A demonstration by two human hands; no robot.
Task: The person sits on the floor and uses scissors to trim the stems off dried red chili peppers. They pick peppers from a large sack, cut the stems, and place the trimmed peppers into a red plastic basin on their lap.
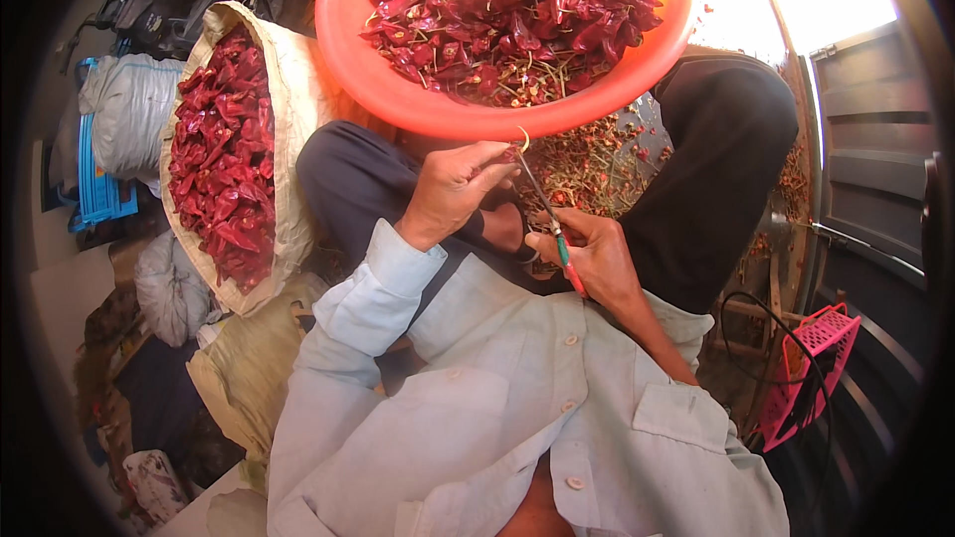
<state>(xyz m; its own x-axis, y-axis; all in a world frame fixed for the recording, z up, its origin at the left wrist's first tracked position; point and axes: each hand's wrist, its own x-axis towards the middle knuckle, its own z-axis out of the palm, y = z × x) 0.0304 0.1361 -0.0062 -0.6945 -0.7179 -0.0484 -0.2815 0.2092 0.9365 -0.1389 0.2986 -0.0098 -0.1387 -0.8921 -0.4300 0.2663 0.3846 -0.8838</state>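
Observation:
Between the thumb and fingers of my left hand (456,190) is a dried red chili pepper (511,155), mostly hidden, its pale curved stem pointing up near the basin rim. My right hand (597,250) grips scissors (563,250) with red and green handles; the blades reach up to the base of that stem. Right above both hands sits a large red plastic basin (477,119) heaped with dried red chilies (515,22) and loose stems. Cut stems and bits (589,171) lie on the floor below the basin, between my legs.
On the left a cream woven sack (287,164) stands open, full of dried chilies (224,171). Beyond it are a tied grey-white bag (130,115) and a blue plastic rack (97,179). A pink plastic basket (813,373) and a black cable (824,388) are at the right, beside a dark metal door (880,164).

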